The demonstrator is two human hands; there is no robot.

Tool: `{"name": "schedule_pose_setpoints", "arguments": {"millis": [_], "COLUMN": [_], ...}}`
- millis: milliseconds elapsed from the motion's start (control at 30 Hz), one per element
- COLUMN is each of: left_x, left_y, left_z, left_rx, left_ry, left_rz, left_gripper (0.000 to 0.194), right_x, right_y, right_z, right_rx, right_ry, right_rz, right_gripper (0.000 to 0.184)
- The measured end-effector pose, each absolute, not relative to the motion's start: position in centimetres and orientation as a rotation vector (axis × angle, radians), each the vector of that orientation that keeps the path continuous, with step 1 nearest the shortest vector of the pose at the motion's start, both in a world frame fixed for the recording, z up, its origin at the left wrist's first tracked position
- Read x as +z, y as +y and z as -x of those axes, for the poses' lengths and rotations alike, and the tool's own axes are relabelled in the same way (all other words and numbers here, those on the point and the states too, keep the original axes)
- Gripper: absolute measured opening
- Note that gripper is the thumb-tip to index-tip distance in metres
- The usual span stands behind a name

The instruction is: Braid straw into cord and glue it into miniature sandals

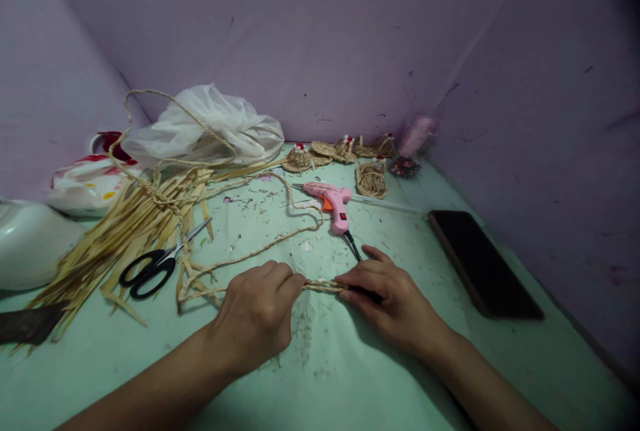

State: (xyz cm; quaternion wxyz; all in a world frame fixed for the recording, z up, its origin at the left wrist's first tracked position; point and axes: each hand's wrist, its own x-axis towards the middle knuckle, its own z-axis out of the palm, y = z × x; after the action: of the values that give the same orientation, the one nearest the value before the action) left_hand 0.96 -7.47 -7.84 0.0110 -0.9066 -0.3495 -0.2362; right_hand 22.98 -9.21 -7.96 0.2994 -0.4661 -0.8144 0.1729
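My left hand [257, 311] and my right hand [393, 298] lie on the pale green table [320, 378], each pinching one end of a short stretch of twisted straw rope [323, 286] held between them. The rope runs on to the left, then loops back across the table toward a bundle of flat straw strips [135, 218]. A pink glue gun [334, 203] lies just beyond my right hand, its black cord passing under my fingers.
Black-handled scissors [153, 270] rest beside the straw. A dark phone [483, 263] lies at the right. Small woven straw pieces [371, 181] sit at the back by the purple wall. A clear plastic bag [215, 124] and a white object [30, 241] stand at the left.
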Motion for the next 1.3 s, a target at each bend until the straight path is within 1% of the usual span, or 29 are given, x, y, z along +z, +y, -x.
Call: {"name": "schedule_pose_setpoints", "arguments": {"millis": [100, 167, 300, 367, 600, 767, 900, 967, 1100, 1300], "left_x": [-7.9, -8.0, -8.1, -8.1, -8.1, -8.3, -8.3, -8.3, -8.2, -8.2], "left_y": [-7.5, -7.4, -7.4, -7.4, -7.5, -7.4, -7.3, -7.4, -7.3, -7.3], "left_z": [-1.0, -1.0, -1.0, -1.0, -1.0, -1.0, -1.1, -1.2, -1.3, -1.2], "left_rx": [-0.731, -0.738, -0.758, -0.775, -0.8, -0.825, -0.871, -0.891, -0.917, -0.92], "left_ry": [-1.114, -1.11, -1.09, -1.077, -1.085, -1.096, -1.089, -1.084, -1.103, -1.134], "left_rz": [2.857, 2.865, 2.865, 2.867, 2.878, 2.882, 2.89, 2.897, 2.907, 2.932], "left_gripper": [0.029, 0.029, 0.029, 0.03, 0.029, 0.029, 0.029, 0.028, 0.028, 0.028], "right_x": [-8.2, -8.4, -8.3, -8.0, -6.7, -6.9, -7.5, -7.6, -7.8, -7.8], "right_y": [-9.2, -9.2, -9.2, -9.2, -8.9, -9.3, -9.6, -9.7, -9.6, -9.3], "right_z": [-23.0, -23.0, -23.1, -23.4, -24.6, -24.1, -22.9, -22.5, -22.3, -22.7], "right_rx": [0.487, 0.519, 0.591, 0.599, 0.55, 0.599, 0.483, 0.466, 0.532, 0.429], "right_ry": [-2.135, -2.109, -2.056, -2.055, -1.88, -2.041, -2.174, -2.169, -2.12, -2.177], "right_rz": [1.26, 1.269, 1.305, 1.325, 1.271, 1.294, 1.307, 1.284, 1.248, 1.287], "right_gripper": [0.014, 0.018, 0.041, 0.046, 0.032, 0.033, 0.032, 0.031, 0.029, 0.025]}}
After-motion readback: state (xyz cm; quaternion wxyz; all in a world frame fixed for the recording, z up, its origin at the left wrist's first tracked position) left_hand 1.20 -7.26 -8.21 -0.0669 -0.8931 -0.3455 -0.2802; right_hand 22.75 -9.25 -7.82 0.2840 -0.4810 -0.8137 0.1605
